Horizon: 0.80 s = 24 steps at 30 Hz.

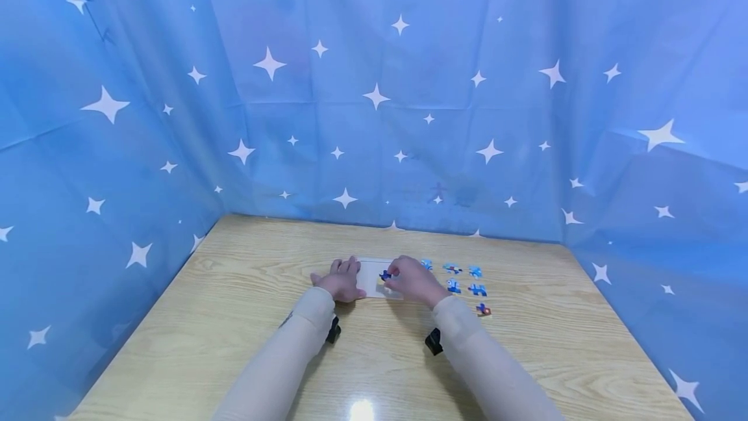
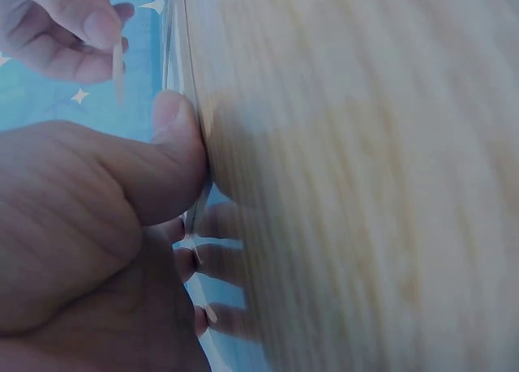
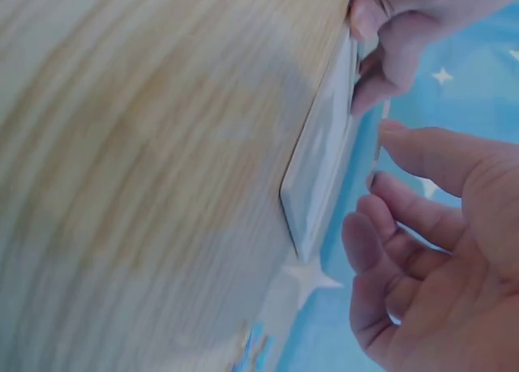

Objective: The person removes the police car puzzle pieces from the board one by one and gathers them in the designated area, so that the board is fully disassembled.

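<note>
A flat white rectangular board [image 1: 368, 280] lies on the table. At its left end is my left hand [image 1: 342, 281], fingers spread, with the thumb along the near edge and a fingertip near the far corner. Over the board, my right hand [image 1: 413, 281] pinches a dark blue jigsaw puzzle piece [image 1: 384, 275] between thumb and index finger. The right wrist view shows this puzzle piece [image 3: 378, 149] edge-on, raised above the board's white surface [image 3: 312, 165]. The other fingers of the right hand are bent beneath it in that view.
Several loose puzzle pieces [image 1: 478, 290] in blue, white and other colours lie right of the board. One red and blue piece [image 1: 483, 309] sits closest to me among them. A blue star-patterned curtain [image 1: 374, 148] encloses the wooden table [image 1: 245, 258] behind and at the sides.
</note>
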Motion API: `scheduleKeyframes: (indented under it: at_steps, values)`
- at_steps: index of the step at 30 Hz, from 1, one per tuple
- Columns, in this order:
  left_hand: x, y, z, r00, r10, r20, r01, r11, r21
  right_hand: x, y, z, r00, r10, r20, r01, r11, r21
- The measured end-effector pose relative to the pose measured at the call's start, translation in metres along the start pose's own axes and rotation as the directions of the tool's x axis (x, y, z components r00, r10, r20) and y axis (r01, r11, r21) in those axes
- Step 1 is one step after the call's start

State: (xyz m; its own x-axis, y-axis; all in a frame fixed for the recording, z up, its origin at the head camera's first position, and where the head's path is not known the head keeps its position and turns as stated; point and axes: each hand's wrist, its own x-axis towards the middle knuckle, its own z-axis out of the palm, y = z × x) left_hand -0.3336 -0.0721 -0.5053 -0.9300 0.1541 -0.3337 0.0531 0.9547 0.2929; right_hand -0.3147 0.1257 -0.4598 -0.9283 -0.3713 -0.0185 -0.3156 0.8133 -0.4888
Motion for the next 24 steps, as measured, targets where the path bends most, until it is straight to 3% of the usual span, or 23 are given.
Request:
scheduleKeyframes:
  at_steps: [9,17,24]
  values:
    - [-0.018,0.003,-0.012,0.999,0.029,0.028,-0.028,0.999,-0.03,-0.012,0.019,-0.016,0.999,0.037,-0.031,-0.037,0.999,0.009]
    - [-0.009,-0.001,-0.006,0.998,0.036,0.045,-0.036,0.999,-0.015,-0.031,0.039,-0.03,0.996,0.079,-0.037,-0.078,0.996,0.036]
    - [-0.009,-0.002,-0.005,0.998,0.04,0.042,-0.04,0.999,-0.018,-0.041,0.057,-0.036,0.998,0.046,-0.051,-0.045,0.999,0.019]
